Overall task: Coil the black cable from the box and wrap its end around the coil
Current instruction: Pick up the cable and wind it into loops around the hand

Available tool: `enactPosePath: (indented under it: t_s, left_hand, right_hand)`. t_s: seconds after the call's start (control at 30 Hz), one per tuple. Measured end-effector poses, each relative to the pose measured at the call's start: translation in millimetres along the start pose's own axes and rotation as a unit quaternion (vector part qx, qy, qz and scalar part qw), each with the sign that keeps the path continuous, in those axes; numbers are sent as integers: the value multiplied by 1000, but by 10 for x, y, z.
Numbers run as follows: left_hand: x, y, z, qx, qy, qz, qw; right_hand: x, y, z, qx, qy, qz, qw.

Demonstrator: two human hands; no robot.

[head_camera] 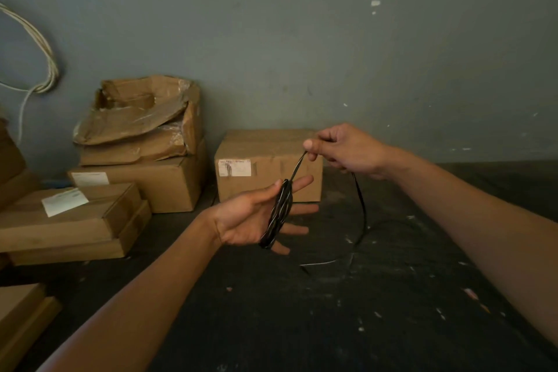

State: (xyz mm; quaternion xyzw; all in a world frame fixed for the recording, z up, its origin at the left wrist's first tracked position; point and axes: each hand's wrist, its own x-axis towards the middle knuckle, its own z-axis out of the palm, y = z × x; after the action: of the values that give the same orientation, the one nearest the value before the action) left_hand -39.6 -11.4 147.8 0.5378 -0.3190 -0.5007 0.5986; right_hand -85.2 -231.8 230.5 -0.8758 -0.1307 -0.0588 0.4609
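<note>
Right fingers (314, 146) pinch the cable (359, 199) up-right of the coil (279, 214), whose long axis crosses the left hand (250, 214), its fingers spread.

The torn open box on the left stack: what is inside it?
Inside the torn open box only crumpled brown flaps and clear tape show. Its bottom is covered by the folded cardboard, so any contents cannot be seen. It sits on a closed carton.
</note>
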Motion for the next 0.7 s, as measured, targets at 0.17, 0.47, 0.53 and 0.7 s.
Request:
enactPosePath:
  t_s: [0.17,0.47,0.53,0.7]
  left_hand:
    - [-27,51,45,7,-54,-4,999]
    - [18,214,207,-66,-161,67,983]
    - [44,228,255,-80,-176,84,978]
    - [81,301,334,-80,-192,117,971]
  right_hand:
    - [34,163,0,41,25,-7,999]
    - [-21,634,327,158,-9,13,987]
    - [-33,714,437,171,-7,16,985]
    - [-185,840,773,166,-34,21,985]
